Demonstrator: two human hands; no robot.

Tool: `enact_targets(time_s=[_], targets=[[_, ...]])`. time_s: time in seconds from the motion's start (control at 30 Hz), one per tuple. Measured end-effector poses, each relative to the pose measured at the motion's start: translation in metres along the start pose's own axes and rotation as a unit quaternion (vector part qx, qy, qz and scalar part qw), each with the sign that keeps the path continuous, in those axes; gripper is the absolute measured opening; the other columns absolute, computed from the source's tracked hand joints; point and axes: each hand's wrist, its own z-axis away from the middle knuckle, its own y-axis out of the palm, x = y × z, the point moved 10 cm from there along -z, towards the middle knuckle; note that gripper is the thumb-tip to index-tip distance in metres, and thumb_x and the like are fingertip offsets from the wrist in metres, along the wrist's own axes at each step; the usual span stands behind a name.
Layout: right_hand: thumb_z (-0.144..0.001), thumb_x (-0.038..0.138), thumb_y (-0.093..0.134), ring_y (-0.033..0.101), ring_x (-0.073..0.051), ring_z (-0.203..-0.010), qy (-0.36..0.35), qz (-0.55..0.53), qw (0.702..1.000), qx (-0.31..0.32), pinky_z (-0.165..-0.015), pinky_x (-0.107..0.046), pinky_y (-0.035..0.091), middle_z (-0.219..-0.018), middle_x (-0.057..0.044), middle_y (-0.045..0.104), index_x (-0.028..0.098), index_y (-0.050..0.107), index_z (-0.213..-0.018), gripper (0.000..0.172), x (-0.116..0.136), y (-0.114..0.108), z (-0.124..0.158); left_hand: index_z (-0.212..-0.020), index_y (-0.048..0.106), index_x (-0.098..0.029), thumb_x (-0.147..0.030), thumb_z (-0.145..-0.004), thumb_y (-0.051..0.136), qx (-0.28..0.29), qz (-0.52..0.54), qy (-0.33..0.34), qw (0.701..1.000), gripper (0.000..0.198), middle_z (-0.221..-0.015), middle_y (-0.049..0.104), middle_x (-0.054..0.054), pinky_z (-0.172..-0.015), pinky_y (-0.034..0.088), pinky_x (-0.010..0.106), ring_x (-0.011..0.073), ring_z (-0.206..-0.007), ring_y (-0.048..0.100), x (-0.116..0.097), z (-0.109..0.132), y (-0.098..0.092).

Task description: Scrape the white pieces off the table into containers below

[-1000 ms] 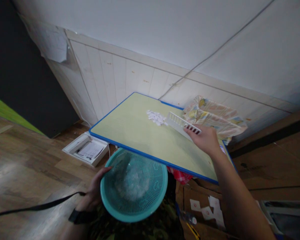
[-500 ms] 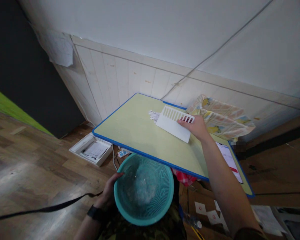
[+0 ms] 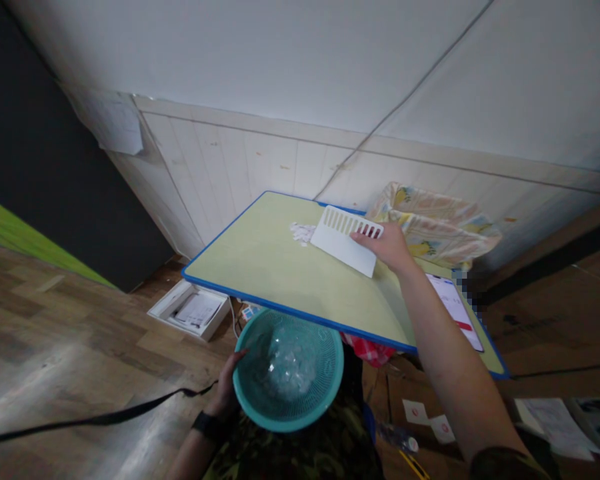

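My right hand (image 3: pixel 383 245) is closed on a white slotted plastic panel (image 3: pixel 343 247), thumb at the slots. The panel is tilted over the table, its left edge at a small heap of white scraps (image 3: pixel 303 233); I cannot tell what they are made of. Below the table's front edge, my left hand (image 3: pixel 229 383) grips the left rim of a teal plastic colander (image 3: pixel 325 400) above my lap. Clear, shiny pieces (image 3: pixel 291 367) lie inside it, too blurred to name.
The pale yellow table (image 3: pixel 250 257) has a blue edge and stands against the wall. A cloth-lined basket (image 3: pixel 445 237) and a phone (image 3: pixel 455 310) are at its right. An open white box (image 3: pixel 190 310) lies on the floor at left. A bottle (image 3: pixel 403 439) lies below right.
My view has shifted a little. The colander tips slightly, with its clear pieces showing more plainly. The panel stays in my right hand beside the scraps, which look more spread out.
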Motion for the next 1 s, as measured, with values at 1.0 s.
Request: enact_targets(time_s=[1.0], targets=[[-0.071,0.049,0.07,0.049,-0.013,-0.053,0.016,0.037,0.999,-0.016,-0.047,-0.024,0.03,-0.057,-0.003,0.058,0.014,0.063,-0.063,0.037,-0.004,-0.013,-0.001,-0.075,0.074,-0.014,-0.021,-0.07,0.074,-0.015,-0.012,0.015,1.0,0.009,-0.063,0.076,0.008,-0.073,0.059,0.042,0.0353,-0.079,0.074,-0.004,-0.006,-0.005]])
